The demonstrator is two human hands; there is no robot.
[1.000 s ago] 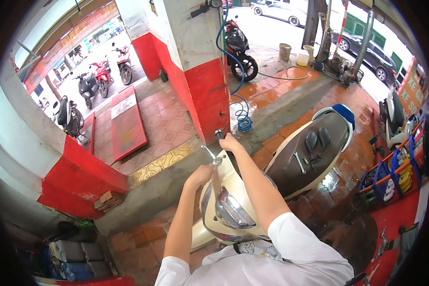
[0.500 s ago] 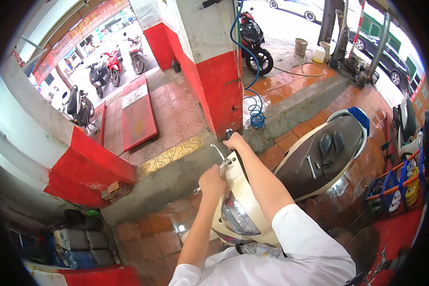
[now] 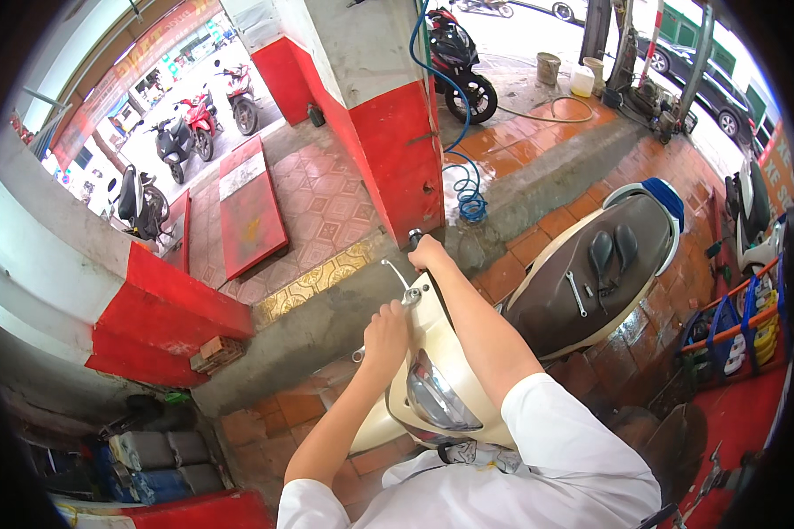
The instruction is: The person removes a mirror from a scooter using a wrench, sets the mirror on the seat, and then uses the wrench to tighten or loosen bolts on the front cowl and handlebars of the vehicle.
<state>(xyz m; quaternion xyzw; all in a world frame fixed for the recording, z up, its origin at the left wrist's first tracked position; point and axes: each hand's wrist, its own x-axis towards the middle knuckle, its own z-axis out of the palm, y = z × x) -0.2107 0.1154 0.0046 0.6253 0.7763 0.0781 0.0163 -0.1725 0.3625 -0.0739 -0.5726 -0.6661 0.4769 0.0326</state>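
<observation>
A cream scooter (image 3: 459, 370) stands just in front of me, its headlight (image 3: 441, 392) toward my body. My right hand (image 3: 429, 253) is closed around the black handlebar grip (image 3: 415, 235). Below the brake lever (image 3: 395, 271), my left hand (image 3: 385, 335) is closed on a metal wrench (image 3: 358, 354). One wrench end sticks out left of the fist; the other meets the handlebar cover by the lever's base. My fingers hide its middle. On the brown seat (image 3: 560, 304) lie another wrench (image 3: 576, 293) and two black mirrors (image 3: 601, 251).
A red and white pillar (image 3: 397, 150) rises beyond the handlebar, beside a coiled blue hose (image 3: 470, 204). A concrete step (image 3: 318, 331) runs along the left. At right stands a rack with blue panels (image 3: 737, 331). A dark motorbike (image 3: 459, 66) is parked farther off.
My left hand has shifted slightly left with the wrench, and its end at the handlebar shows more now. My right hand keeps its hold on the grip. The whole view has moved a little.
</observation>
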